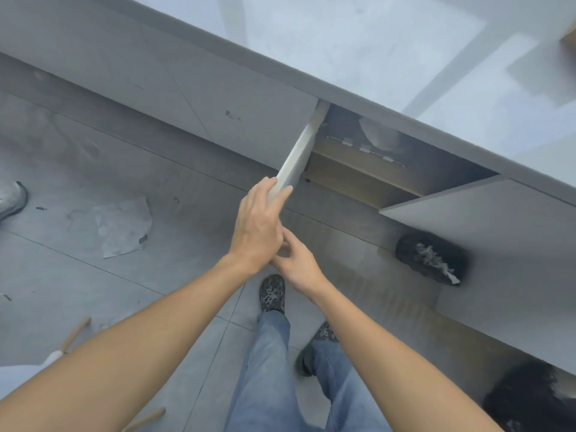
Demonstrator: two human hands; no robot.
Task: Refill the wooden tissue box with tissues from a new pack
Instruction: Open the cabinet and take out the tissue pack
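My left hand point(258, 222) grips the free edge of the pale left cabinet door point(296, 157), which stands open below the grey countertop point(343, 51). My right hand point(296, 263) sits just under the left wrist, fingers loosely curled with nothing in them, partly hidden by the left hand. Inside the open cabinet point(374, 169) I see a wooden shelf and a pale rounded object point(378, 135) that is too blurred to name. A wooden corner point(568, 35) shows at the counter's far right edge. No tissue pack is clearly visible.
The right cabinet door point(486, 219) also stands open. A dark fluffy object point(430, 260) lies on the floor under it, another at the bottom right point(530, 397). A crumpled sheet point(124, 226) lies on the tiles at left, near another person's shoe point(12, 198). My feet stand below the hands.
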